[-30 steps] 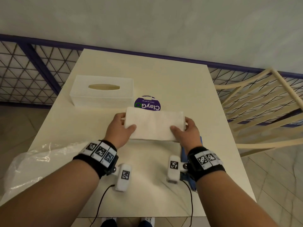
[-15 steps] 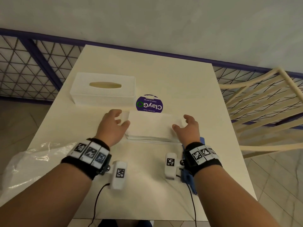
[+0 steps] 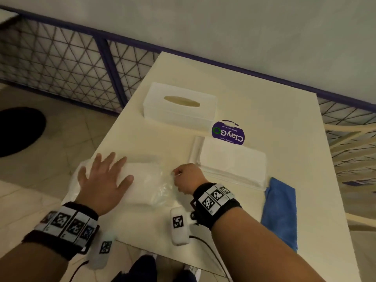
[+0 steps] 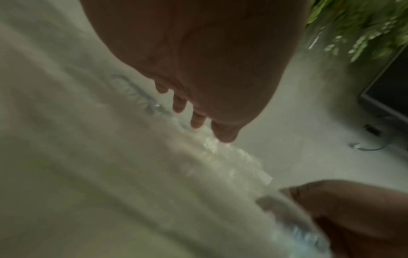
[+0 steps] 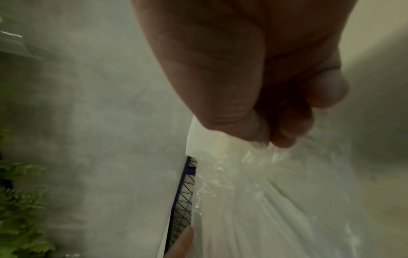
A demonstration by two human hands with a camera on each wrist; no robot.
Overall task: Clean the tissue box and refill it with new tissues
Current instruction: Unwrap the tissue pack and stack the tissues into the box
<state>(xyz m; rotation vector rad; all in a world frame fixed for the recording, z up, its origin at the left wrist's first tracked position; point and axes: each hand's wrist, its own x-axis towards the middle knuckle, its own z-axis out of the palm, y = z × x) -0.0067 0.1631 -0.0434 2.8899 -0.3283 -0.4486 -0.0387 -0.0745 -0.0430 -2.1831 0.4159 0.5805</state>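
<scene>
The white tissue box (image 3: 180, 104) with its oval slot stands at the back of the table. A loose stack of white tissues (image 3: 232, 159) lies in front of it, with no hand on it. At the table's front left lies a clear plastic wrapper (image 3: 150, 184) with a white tissue pack inside. My left hand (image 3: 105, 171) lies flat on the wrapper with its fingers spread. My right hand (image 3: 179, 174) pinches the wrapper's crinkled right end. In the right wrist view my right hand (image 5: 264, 137) has the plastic wrapper (image 5: 253, 183) bunched between thumb and fingers. The left wrist view shows straight fingers (image 4: 196, 120) over the blurred wrapper (image 4: 132, 165).
A purple round ClayGo container (image 3: 227, 133) sits between the box and the stack. A folded blue cloth (image 3: 280, 210) lies at the right front of the table (image 3: 264, 94). A cream chair (image 3: 354, 139) stands to the right, a mesh fence (image 3: 61, 64) behind left.
Both hands have let go of the tissue stack, which now lies on the table. They have moved left onto the plastic wrapper, and my view has swung left.
</scene>
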